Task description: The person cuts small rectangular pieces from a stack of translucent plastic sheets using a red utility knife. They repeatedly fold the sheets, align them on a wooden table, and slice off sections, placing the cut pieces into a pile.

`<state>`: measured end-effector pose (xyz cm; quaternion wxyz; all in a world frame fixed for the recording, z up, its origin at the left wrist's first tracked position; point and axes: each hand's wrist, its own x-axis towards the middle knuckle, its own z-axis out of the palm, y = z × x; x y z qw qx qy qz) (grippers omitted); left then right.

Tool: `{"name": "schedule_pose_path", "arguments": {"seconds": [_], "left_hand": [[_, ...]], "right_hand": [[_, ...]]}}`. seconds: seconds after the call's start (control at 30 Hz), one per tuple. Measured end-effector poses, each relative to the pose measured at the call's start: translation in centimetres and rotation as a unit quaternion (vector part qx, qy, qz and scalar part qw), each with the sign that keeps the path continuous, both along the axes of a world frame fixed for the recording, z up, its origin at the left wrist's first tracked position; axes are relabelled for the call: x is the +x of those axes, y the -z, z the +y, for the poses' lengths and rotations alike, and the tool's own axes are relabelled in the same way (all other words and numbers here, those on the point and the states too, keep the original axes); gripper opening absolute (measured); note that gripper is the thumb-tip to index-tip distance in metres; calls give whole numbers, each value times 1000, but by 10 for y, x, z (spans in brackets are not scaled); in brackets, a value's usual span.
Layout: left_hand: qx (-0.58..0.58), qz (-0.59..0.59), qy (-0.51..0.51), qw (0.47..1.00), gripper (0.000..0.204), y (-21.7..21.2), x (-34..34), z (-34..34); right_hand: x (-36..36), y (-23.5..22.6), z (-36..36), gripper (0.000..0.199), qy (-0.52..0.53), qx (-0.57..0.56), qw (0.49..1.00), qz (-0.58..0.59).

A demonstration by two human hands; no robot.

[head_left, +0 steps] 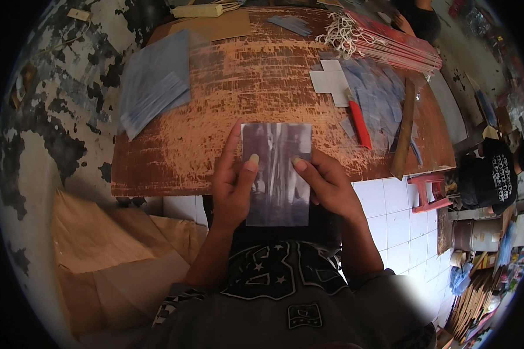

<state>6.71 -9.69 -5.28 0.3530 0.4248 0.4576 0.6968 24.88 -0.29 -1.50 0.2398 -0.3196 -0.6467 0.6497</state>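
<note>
Between my two hands I hold a shiny, clear grey plastic sheet (276, 180), upright and rectangular, over the table's near edge. My left hand (234, 183) grips its left side, thumb on the front and fingers behind. On the right side my right hand (327, 185) pinches it the same way. Light reflects off the sheet in vertical streaks. Past my right hand lie a red-handled cutter (360, 123), a white cross-shaped card (330, 83) and a loose heap of clear plastic pieces (378, 96). A stack of larger plastic sheets (157, 75) rests at the table's left.
The worn brown table (244, 87) bears a wooden strip (404, 128) at its right and a bundle of red items with white cords (384, 43) at the far right. Brown paper (116, 244) lies low on the left. A red stool (429, 193) and another person (489, 177) are at right.
</note>
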Motion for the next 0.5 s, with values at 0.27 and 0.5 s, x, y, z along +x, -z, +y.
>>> {"name": "schedule_pose_path", "arguments": {"seconds": [0.27,0.5], "left_hand": [[-18,18,15,1000,64,2,-1,3],[-53,-2,58,997,64,3,-2,1]], "right_hand": [[-5,8,9,23,76,-7,995,58],[-7,1,9,25,110,21,989,93]]}}
